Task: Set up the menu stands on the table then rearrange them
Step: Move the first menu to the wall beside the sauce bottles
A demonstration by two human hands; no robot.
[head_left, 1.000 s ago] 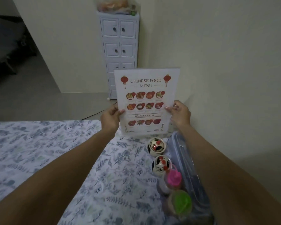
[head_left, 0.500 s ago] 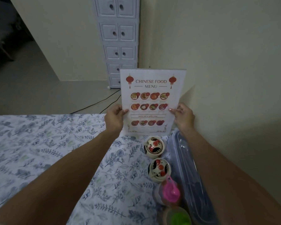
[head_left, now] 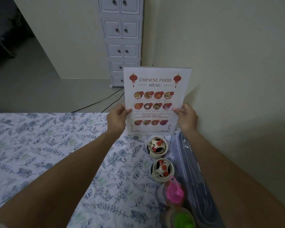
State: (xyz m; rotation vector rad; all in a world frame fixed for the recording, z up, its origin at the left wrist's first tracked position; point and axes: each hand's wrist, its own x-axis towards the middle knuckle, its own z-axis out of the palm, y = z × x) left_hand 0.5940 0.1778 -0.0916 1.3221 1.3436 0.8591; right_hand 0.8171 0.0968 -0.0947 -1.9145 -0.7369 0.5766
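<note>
A white menu stand (head_left: 155, 89) printed "Chinese Food Menu" with red lanterns and dish photos stands upright at the far right corner of the table (head_left: 39, 145), close to the wall. My left hand (head_left: 117, 120) grips its left edge and my right hand (head_left: 187, 118) grips its right edge, thumbs on the front face. Its bottom edge meets the floral blue-and-white tablecloth; whether it rests there I cannot tell.
Two rooster-painted ceramic jars (head_left: 157, 146) (head_left: 162, 170), a pink-capped bottle (head_left: 173, 193) and a green-capped bottle (head_left: 182, 218) line the right side. A clear lidded container (head_left: 194, 178) lies along the wall. A white drawer cabinet (head_left: 122, 38) and a floor cable (head_left: 97, 102) are beyond the table.
The menu stand has come down and slightly right toward the table's far corner, with both hands still on its edges. The camera has tilted downward.
</note>
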